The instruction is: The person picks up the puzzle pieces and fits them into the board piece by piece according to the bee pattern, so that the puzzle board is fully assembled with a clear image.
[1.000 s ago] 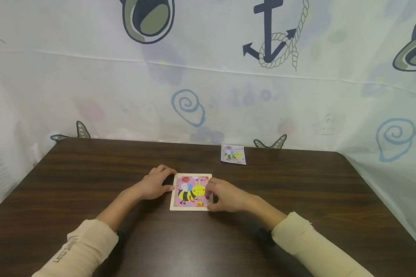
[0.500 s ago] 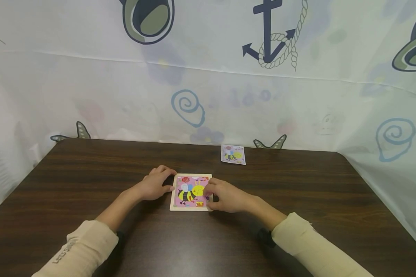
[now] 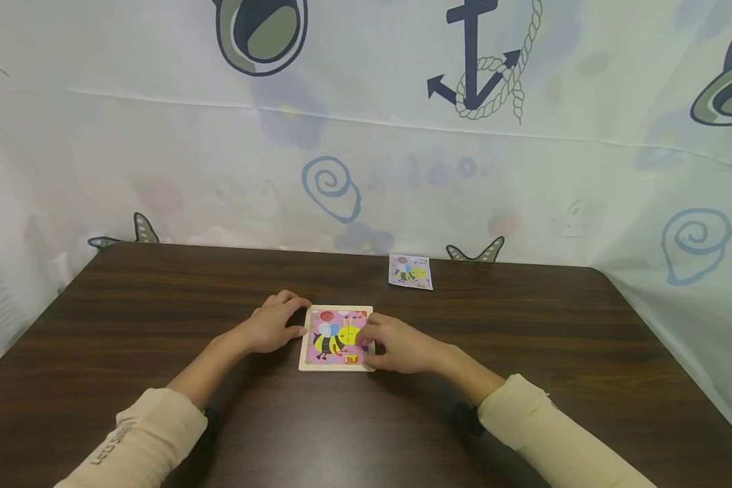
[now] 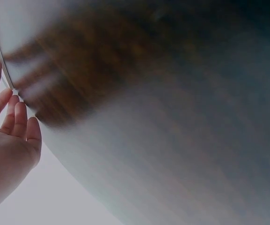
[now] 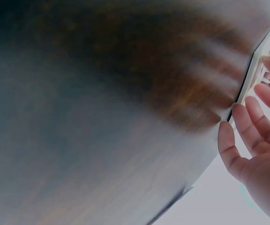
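Note:
A wooden jigsaw puzzle (image 3: 332,339) with a pale frame lies flat on the dark table in the head view. Its picture is a yellow and black bee on pink. My left hand (image 3: 272,323) rests at the frame's left side, thumb and index fingertip against the edge. Over the right side bends my right hand (image 3: 400,344), its fingertips on the puzzle and hiding part of its right border. In the left wrist view the left fingers (image 4: 20,119) are loosely extended beside the frame edge. The right wrist view has the right fingers (image 5: 261,117) along the frame (image 5: 259,61).
A small paper card (image 3: 411,272) with the same bee picture lies near the table's back edge. Behind the brown wooden table (image 3: 341,434) hangs a pale cloth (image 3: 219,169) printed with sea motifs.
The right fingertips have shifted slightly inward, to the left, over the puzzle. The left hand, the puzzle and the card stay in place.

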Demonstrator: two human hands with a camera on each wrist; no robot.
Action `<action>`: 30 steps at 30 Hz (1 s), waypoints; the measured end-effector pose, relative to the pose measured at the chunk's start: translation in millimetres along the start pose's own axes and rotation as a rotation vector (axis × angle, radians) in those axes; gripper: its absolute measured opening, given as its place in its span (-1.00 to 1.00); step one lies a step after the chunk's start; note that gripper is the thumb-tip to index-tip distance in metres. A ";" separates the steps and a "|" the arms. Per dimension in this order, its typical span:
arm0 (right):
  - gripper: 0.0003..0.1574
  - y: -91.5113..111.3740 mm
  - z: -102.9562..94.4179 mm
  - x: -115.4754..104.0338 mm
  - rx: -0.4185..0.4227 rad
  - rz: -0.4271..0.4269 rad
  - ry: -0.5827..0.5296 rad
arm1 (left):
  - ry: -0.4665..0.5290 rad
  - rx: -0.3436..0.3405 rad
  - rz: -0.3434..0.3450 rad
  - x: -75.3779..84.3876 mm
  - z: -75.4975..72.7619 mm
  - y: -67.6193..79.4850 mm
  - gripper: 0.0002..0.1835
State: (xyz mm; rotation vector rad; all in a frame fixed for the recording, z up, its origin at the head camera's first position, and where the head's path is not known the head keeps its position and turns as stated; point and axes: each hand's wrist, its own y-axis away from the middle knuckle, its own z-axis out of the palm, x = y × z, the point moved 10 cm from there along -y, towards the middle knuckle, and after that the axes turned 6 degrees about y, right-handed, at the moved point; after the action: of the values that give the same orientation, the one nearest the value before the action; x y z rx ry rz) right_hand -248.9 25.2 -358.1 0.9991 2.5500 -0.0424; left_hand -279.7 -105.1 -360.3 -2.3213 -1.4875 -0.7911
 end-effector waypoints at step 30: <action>-0.64 13.0 -13.6 16.8 0.069 0.013 -0.001 | -0.013 0.022 0.019 -5.9 -4.8 2.2 -0.51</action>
State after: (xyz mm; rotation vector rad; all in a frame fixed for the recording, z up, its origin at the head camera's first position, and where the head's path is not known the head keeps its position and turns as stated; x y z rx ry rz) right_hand -256.3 48.0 -350.4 1.0405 2.5566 -0.1281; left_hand -281.1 -112.9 -359.7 -2.3250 -1.4698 -0.7528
